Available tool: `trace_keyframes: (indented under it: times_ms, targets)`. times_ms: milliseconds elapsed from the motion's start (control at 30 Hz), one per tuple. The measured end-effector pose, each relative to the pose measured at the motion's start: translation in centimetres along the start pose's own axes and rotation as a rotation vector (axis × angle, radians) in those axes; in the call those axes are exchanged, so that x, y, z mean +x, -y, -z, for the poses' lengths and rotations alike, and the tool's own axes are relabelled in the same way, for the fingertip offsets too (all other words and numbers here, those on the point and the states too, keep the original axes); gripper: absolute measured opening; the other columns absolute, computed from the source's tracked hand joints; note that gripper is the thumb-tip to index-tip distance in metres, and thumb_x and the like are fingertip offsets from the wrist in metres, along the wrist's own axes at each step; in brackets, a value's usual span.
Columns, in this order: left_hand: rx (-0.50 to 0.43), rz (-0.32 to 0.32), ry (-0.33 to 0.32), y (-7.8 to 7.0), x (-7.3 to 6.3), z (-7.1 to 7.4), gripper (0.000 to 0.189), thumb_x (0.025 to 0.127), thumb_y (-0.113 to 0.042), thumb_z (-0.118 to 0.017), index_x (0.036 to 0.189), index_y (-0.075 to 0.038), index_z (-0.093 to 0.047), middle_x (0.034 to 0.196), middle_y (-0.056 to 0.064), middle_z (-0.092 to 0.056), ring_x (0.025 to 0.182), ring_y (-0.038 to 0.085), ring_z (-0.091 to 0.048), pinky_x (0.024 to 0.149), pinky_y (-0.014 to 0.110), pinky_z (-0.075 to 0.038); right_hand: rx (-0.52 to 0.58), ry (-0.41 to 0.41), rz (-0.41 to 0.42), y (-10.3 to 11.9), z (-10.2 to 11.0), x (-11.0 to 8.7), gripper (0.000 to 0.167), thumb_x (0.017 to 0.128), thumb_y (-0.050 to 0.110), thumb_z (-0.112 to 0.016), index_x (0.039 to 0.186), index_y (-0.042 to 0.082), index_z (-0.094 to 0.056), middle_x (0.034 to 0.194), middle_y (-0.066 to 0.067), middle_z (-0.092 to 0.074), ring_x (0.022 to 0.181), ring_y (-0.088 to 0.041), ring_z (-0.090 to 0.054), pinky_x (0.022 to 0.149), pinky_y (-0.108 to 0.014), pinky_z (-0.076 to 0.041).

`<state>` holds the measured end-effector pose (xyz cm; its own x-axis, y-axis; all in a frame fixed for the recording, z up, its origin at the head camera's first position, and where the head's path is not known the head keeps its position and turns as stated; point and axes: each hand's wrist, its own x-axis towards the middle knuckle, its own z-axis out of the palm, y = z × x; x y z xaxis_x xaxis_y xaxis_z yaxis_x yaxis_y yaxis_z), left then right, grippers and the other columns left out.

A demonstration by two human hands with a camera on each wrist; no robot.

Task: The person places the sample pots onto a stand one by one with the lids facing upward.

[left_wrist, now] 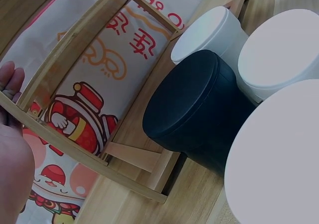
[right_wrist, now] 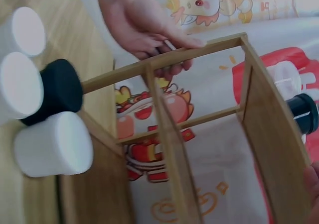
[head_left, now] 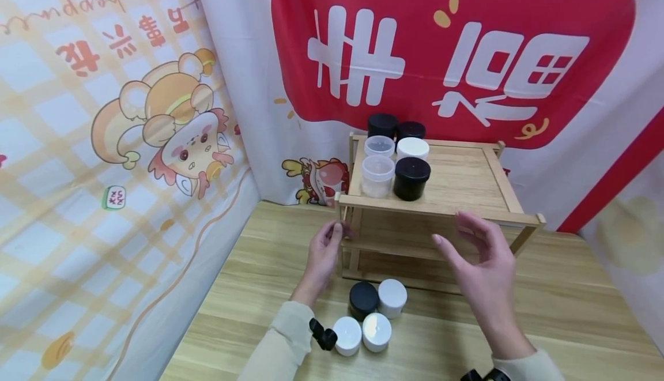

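A small wooden shelf [head_left: 456, 176] stands before me, and my left hand [head_left: 323, 251] holds its front left post. In the right wrist view, the thumb of that left hand [right_wrist: 142, 22] lies along the post with the fingers behind it. My right hand [head_left: 490, 268] is raised near the shelf's front right edge, thumb and fingers spread apart around nothing. On the left of the top board stand a black jar [head_left: 412, 178], two clear jars [head_left: 377, 176], a white-lidded jar [head_left: 413, 148] and two black-lidded jars [head_left: 382, 125] behind.
Below the shelf's front, a black jar [head_left: 363, 300] and several white jars [head_left: 377, 332] stand together on the wood-grain surface [head_left: 233, 289]. Printed cloth [head_left: 150, 110] hangs at the left, and a red-and-white cloth [head_left: 415, 41] hangs behind the shelf.
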<state>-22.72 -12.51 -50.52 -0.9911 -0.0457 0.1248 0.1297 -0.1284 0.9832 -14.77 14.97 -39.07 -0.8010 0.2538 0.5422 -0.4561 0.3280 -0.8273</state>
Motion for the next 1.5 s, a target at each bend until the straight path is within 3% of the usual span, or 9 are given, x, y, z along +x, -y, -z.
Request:
trace_keyframes:
  times_ms: [200, 400, 733, 867, 1067, 1300, 1500]
  targets:
    - [0.004, 0.004, -0.002, 0.0, 0.2, 0.2, 0.058, 0.110, -0.048, -0.055, 0.141, 0.000, -0.061, 0.133, 0.020, -0.070, 0.126, 0.020, -0.068, 0.125, 0.045, -0.045, 0.049, 0.037, 0.010, -2.3, 0.5, -2.5, 0.064, 0.076, -0.017, -0.088, 0.135, 0.000, -0.068, 0.131, 0.003, -0.073, 0.113, -0.009, -0.071, 0.100, -0.014, -0.056]
    - [0.013, 0.003, 0.000, -0.3, 0.2, 0.2, 0.057, 0.111, -0.048, -0.054, 0.141, 0.000, -0.061, 0.133, 0.021, -0.070, 0.126, 0.021, -0.068, 0.125, 0.046, -0.045, 0.041, 0.083, -0.016, -4.6, 0.1, -4.7, 0.064, 0.077, -0.015, -0.089, 0.134, 0.004, -0.070, 0.132, -0.006, -0.075, 0.116, -0.008, -0.071, 0.102, -0.014, -0.055]
    - [0.048, 0.006, -0.001, -0.3, 0.0, 0.1, 0.059, 0.111, -0.051, -0.052, 0.141, -0.001, -0.062, 0.131, 0.018, -0.071, 0.124, 0.019, -0.067, 0.124, 0.047, -0.045, -0.078, 0.201, -0.206, -8.6, -0.8, -7.9, 0.060, 0.084, 0.005, -0.092, 0.138, 0.015, -0.069, 0.138, -0.004, -0.072, 0.120, 0.000, -0.066, 0.106, -0.007, -0.047]
    - [0.052, 0.017, 0.001, -0.2, -0.2, 0.1, 0.059, 0.111, -0.052, -0.052, 0.141, -0.002, -0.062, 0.131, 0.018, -0.071, 0.124, 0.017, -0.066, 0.125, 0.048, -0.044, -0.126, 0.244, -0.233, -10.0, -1.1, -8.9, 0.061, 0.085, 0.012, -0.093, 0.140, 0.016, -0.068, 0.140, -0.003, -0.072, 0.121, 0.002, -0.065, 0.106, -0.006, -0.046]
    - [0.039, 0.019, 0.004, -0.4, -0.3, 0.1, 0.058, 0.111, -0.051, -0.053, 0.142, -0.003, -0.062, 0.132, 0.017, -0.071, 0.124, 0.017, -0.067, 0.125, 0.048, -0.044, -0.125, 0.270, -0.256, -12.1, -1.7, -10.2, 0.062, 0.084, 0.016, -0.094, 0.140, 0.015, -0.068, 0.141, -0.005, -0.072, 0.122, 0.000, -0.064, 0.105, -0.006, -0.046]
    - [0.034, 0.007, -0.008, 0.0, -0.2, 0.0, 0.058, 0.111, -0.049, -0.054, 0.141, 0.000, -0.062, 0.130, 0.019, -0.072, 0.125, 0.019, -0.068, 0.126, 0.048, -0.043, -0.115, 0.294, -0.367, -14.6, -2.0, -12.2, 0.064, 0.085, 0.025, -0.094, 0.143, 0.017, -0.066, 0.144, -0.007, -0.070, 0.126, -0.018, -0.069, 0.104, -0.011, -0.050]
    - [0.046, -0.019, -0.030, 0.2, -0.1, -0.3, 0.055, 0.112, -0.044, -0.054, 0.139, 0.003, -0.061, 0.128, 0.020, -0.073, 0.119, 0.015, -0.070, 0.121, 0.044, -0.048, -0.002, 0.259, -0.437, -16.2, -3.0, -13.8, 0.065, 0.085, 0.018, -0.094, 0.143, 0.012, -0.065, 0.144, -0.014, -0.069, 0.124, -0.006, -0.068, 0.104, -0.010, -0.052]
